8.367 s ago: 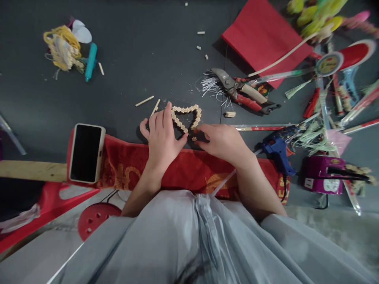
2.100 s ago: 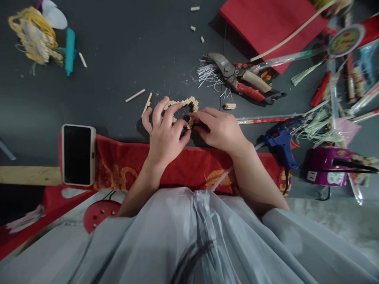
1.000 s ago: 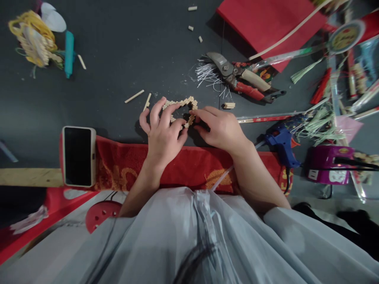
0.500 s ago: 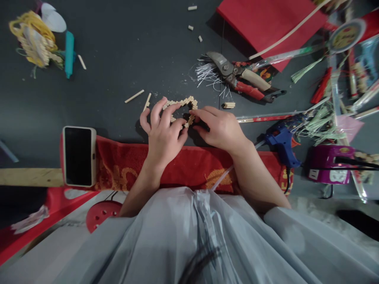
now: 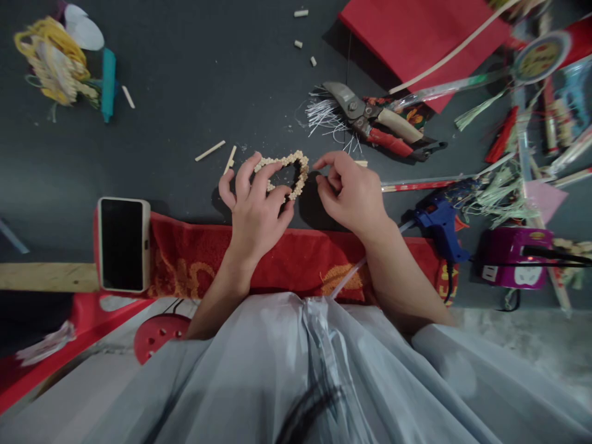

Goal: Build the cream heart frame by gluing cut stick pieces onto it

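Observation:
A small heart-shaped frame (image 5: 296, 168) built of short pale wooden bits lies on the dark table. My left hand (image 5: 256, 206) rests on its left side, fingertips pressing the frame down and thumb at its lower point. My right hand (image 5: 350, 192) hovers just right of the frame, apart from it, with its fingers curled loosely and nothing visible in them. A short bundle of pale sticks (image 5: 361, 163) peeks out beyond its knuckles.
Pruning shears (image 5: 370, 120) and a blue glue gun (image 5: 439, 219) lie to the right, with red paper (image 5: 416, 31) behind. A phone (image 5: 123, 243) sits on a red towel (image 5: 296, 262) at the table's near edge. Loose stick pieces (image 5: 210, 150) lie left of the frame.
My right hand has lifted off the heart frame's right side and drawn back to the right with its fingers curled. My left hand stays on the frame.

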`<action>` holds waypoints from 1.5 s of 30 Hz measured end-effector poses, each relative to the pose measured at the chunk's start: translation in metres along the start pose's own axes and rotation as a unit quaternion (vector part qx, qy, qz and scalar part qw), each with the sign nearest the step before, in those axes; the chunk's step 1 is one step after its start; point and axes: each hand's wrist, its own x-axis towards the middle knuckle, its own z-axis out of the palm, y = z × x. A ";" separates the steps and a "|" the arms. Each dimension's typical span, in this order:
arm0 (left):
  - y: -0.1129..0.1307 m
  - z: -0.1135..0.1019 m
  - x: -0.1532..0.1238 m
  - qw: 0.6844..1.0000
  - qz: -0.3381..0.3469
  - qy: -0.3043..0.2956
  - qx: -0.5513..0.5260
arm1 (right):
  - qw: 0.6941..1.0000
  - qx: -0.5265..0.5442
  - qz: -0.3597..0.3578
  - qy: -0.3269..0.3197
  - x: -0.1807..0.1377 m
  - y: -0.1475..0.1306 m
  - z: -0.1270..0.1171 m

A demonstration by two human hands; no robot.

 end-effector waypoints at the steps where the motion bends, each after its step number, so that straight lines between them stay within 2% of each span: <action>1: 0.000 0.000 0.000 1.000 -0.003 -0.005 -0.006 | 1.000 0.001 -0.002 -0.004 0.000 0.000 0.000; 8: -0.001 0.001 0.000 1.000 -0.008 -0.001 -0.022 | 0.993 0.026 -0.067 -0.099 -0.002 -0.006 0.001; 15: -0.001 0.001 0.000 1.000 -0.009 -0.007 -0.022 | 0.990 -0.001 -0.064 -0.126 -0.001 -0.011 0.002; 33: 0.000 0.001 0.001 1.000 -0.007 -0.009 -0.027 | 0.991 -0.006 -0.095 -0.092 -0.001 -0.007 0.004; 38: -0.002 0.002 0.000 1.000 0.000 -0.001 -0.016 | 0.991 0.032 -0.112 -0.062 0.000 -0.002 0.008; 45: -0.002 0.002 0.001 0.999 -0.003 -0.009 -0.033 | 0.988 0.096 -0.113 -0.052 0.002 0.005 0.014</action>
